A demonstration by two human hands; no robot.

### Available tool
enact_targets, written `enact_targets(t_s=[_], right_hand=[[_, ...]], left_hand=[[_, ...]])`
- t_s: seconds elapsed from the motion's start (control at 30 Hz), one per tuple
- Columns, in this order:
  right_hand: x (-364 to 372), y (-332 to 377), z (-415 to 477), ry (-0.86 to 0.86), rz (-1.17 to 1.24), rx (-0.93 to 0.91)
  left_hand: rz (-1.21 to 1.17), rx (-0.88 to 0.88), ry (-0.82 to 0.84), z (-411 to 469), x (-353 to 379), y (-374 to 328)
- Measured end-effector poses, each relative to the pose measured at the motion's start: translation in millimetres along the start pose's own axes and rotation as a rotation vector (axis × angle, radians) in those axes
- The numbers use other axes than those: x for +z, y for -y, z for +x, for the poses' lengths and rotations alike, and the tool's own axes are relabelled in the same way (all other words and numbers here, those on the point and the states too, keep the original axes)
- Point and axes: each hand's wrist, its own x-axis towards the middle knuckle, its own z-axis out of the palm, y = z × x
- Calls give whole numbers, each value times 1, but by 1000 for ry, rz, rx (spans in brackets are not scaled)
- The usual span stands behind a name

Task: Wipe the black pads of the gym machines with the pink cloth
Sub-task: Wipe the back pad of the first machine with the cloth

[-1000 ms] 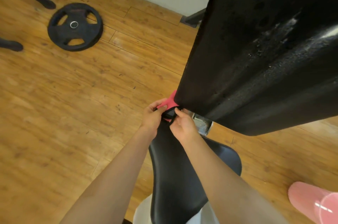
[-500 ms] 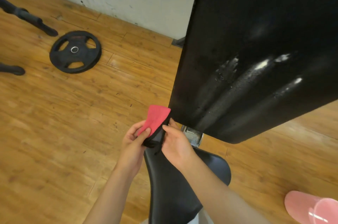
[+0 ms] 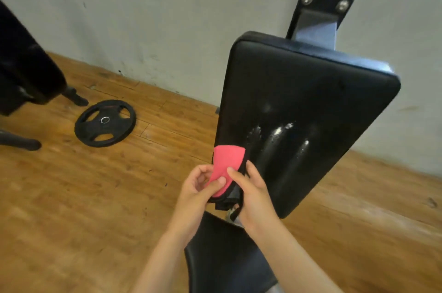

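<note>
Hands: left hand [image 3: 197, 193] and right hand [image 3: 254, 195] pinch folded pink cloth [image 3: 227, 161] before lower-left corner of black vinyl back pad [image 3: 303, 101]; black seat pad [image 3: 222, 259] below; round black weight plate [image 3: 105, 123] on wood floor [image 3: 71, 197], left.

The back pad [image 3: 299, 106] blocks the way just right of the right hand [image 3: 253, 197]; the seat pad [image 3: 222, 256] lies below. Left of the left hand [image 3: 196, 192] is open floor [image 3: 71, 209], a weight plate [image 3: 105, 122] well apart.

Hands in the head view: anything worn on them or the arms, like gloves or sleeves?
The left hand and right hand are bare, with no gloves, rings or watch visible; the left arm and right arm are uncovered to the picture's lower edge: no sleeves.
</note>
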Motion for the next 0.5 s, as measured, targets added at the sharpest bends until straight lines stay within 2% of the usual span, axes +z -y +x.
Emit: enact_targets(t_s=[0.13,0.3,0.43,0.5], right_hand=[[6,31,-20,24,-132,-150],[18,66,-33,39,-406,-421],[22,99,-27,32,-734,-629],[20,126,-18,-8,-886,-768]], left_hand=[[-22,11,9,-6,21,-25],[89,139,54,-11,49,-63],[89,268,-20,-10,66,-91],[89,353,-116,-2,68,-104]])
